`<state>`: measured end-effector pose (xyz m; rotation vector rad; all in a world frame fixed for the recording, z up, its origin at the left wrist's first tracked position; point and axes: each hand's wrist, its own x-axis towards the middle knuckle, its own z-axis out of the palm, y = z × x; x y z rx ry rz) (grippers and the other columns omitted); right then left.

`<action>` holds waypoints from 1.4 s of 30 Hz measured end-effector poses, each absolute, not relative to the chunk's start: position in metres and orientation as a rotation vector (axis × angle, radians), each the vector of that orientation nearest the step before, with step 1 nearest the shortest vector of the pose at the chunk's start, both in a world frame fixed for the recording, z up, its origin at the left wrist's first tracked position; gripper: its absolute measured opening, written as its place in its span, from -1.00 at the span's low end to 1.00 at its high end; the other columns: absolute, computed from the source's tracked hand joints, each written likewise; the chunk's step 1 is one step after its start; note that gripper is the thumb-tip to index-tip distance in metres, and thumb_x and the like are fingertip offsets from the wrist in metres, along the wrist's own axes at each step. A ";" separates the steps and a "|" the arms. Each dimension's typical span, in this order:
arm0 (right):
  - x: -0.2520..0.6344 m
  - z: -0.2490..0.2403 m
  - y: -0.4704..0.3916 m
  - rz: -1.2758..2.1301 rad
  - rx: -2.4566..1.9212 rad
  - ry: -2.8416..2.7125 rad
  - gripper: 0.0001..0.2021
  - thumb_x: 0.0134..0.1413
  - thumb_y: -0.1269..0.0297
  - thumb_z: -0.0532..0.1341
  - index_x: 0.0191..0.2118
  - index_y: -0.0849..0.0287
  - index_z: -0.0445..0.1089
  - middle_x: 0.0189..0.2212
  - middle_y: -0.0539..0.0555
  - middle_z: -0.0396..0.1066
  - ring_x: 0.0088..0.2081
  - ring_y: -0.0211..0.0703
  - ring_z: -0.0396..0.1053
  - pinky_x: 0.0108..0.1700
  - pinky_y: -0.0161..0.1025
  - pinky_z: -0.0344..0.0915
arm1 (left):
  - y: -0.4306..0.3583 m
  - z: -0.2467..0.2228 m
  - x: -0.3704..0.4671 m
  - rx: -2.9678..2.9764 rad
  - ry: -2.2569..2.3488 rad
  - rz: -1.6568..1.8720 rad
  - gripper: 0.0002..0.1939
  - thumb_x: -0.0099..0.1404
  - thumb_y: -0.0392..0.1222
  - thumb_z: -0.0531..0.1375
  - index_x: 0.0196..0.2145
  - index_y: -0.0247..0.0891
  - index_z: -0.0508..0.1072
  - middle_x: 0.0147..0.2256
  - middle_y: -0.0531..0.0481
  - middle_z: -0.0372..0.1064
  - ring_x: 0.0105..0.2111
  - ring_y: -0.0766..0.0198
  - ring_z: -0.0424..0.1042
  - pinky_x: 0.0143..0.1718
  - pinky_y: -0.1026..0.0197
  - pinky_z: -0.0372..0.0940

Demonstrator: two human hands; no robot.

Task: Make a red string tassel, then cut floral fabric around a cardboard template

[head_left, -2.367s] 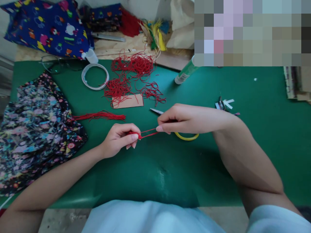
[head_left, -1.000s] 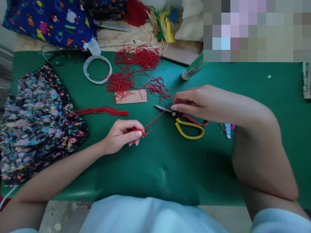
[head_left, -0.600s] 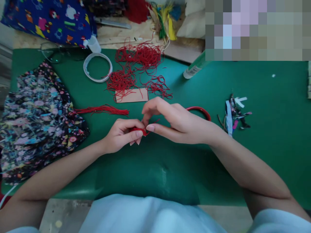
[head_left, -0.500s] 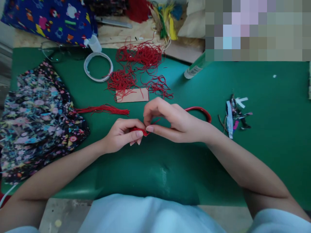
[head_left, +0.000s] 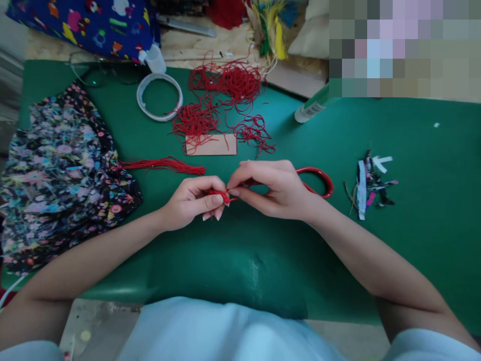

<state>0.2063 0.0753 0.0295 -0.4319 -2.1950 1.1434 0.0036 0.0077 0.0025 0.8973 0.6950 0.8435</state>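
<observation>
My left hand [head_left: 193,200] is closed round a small bundle of red cord [head_left: 221,196], pinched between thumb and forefinger. Facing it, my right hand [head_left: 276,189] pinches a red strand that runs out of the bundle's right end. Behind my right hand a red loop handle [head_left: 326,175] lies on the table, the rest of that tool hidden. Left of the hands, a red cord tassel [head_left: 169,164] spreads out from a dark floral cloth [head_left: 63,165]. Tangled red cords [head_left: 240,82] lie farther back, partly over a small cardboard piece [head_left: 218,145].
A roll of tape [head_left: 141,98] and eyeglasses [head_left: 86,75] lie at the back left, near a blue patterned cloth [head_left: 86,25]. A box cutter [head_left: 188,26] lies behind. Fabric scraps [head_left: 362,193] are on the right of the green table [head_left: 413,240]. A clear tube [head_left: 310,108] stands farther back.
My right hand has lowered its raised fingers into a tighter pinch and drawn slightly right, with the strand now stretched between the hands. The whole view has shifted a little.
</observation>
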 end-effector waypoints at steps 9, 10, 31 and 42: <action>0.210 0.020 0.075 0.837 -0.316 -2.331 -0.88 0.37 0.38 0.03 -0.15 0.19 0.30 -0.33 0.06 0.39 -0.34 -0.31 0.35 -0.23 -0.32 0.31 | 0.009 0.001 0.005 0.855 0.660 0.837 -0.78 0.32 -0.09 0.27 -0.34 -0.32 0.47 -0.56 0.08 0.42 -0.66 0.52 0.24 -0.64 0.46 0.16; 0.211 0.021 0.074 0.805 -0.324 -2.356 -0.87 0.37 0.38 0.02 -0.15 0.19 0.30 -0.33 0.06 0.37 -0.33 -0.30 0.35 -0.24 -0.33 0.31 | 0.009 0.001 0.005 0.854 0.656 0.841 -0.79 0.33 -0.09 0.26 -0.34 -0.31 0.47 -0.56 0.08 0.42 -0.65 0.53 0.25 -0.63 0.47 0.16; 0.214 0.041 0.084 1.161 -0.416 -2.480 -0.87 0.35 0.36 0.03 -0.27 0.19 0.24 -0.27 0.12 0.33 -0.23 -0.20 0.30 -0.20 -0.27 0.26 | 0.010 0.012 0.008 1.437 0.879 0.853 -0.80 0.36 -0.15 0.20 -0.38 -0.32 0.47 -0.59 0.07 0.42 -0.67 0.50 0.26 -0.62 0.45 0.16; 0.210 0.039 0.080 1.371 -0.452 -2.470 -0.89 0.30 0.40 0.10 -0.31 0.18 0.22 -0.54 -0.13 0.20 -0.53 -0.40 0.09 -0.42 -0.41 0.04 | 0.008 0.012 0.010 1.728 0.879 0.894 -0.89 0.32 -0.29 0.20 -0.38 -0.30 0.45 -0.58 0.09 0.45 -0.61 0.46 0.38 -0.58 0.46 0.21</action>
